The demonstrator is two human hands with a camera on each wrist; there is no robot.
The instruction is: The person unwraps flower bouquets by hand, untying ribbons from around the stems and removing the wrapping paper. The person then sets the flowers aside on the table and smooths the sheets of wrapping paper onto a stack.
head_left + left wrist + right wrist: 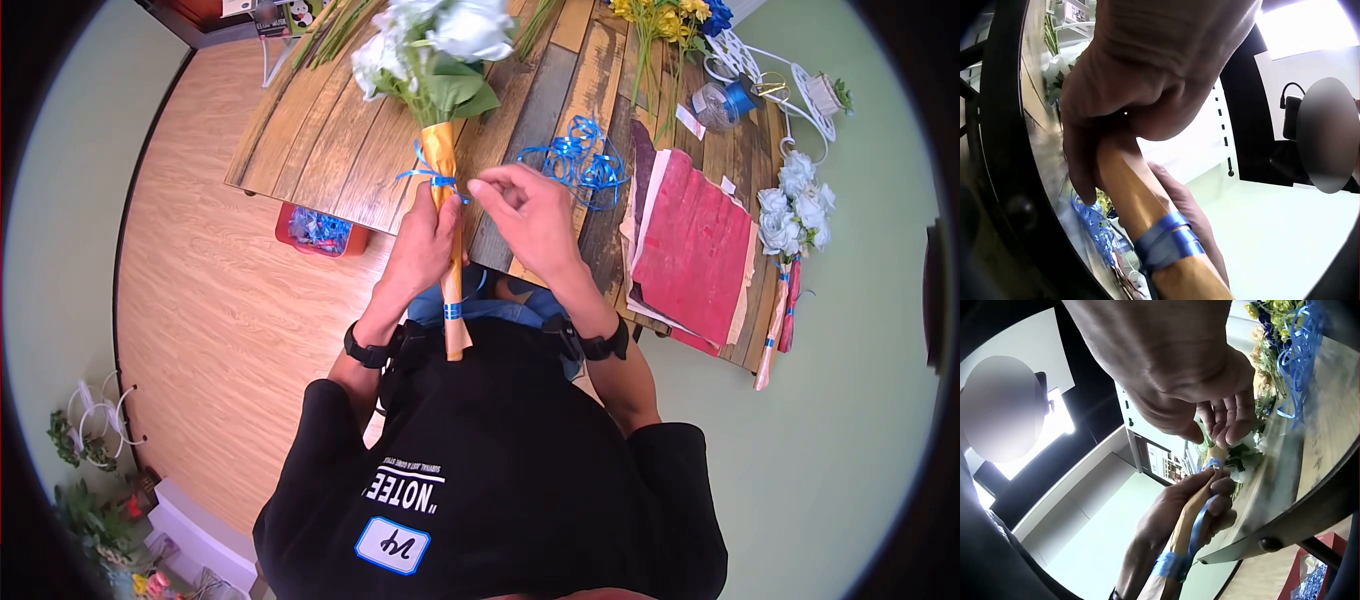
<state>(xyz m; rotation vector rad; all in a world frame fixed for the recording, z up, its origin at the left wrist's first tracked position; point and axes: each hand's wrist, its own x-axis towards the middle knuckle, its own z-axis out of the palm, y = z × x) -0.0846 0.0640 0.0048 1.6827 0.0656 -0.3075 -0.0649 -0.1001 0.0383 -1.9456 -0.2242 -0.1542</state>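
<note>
A bouquet of white flowers [470, 35] with green leaves stands over the table edge, its stems in an orange-tan paper wrap [438, 145]. My left hand [425, 240] grips the wrap just below a blue ribbon tie [442, 181]; in the left wrist view the wrap [1125, 178] runs out from under the curled fingers. Lower on it sits a second blue ribbon band [1169, 240]. Close beside the upper tie is my right hand [530, 215], fingers loosely bent. The right wrist view shows a gap between its thumb and fingertips [1232, 434], with nothing seen between them.
Tangled blue ribbon [580, 160] lies right of the hands on the wooden table [340, 170]. Farther right are red wrapping sheets [690, 250], a ribbon spool [735, 100] and pale blue wrapped flowers [795, 215]. A red bin [325, 235] of blue scraps sits below the table's left side.
</note>
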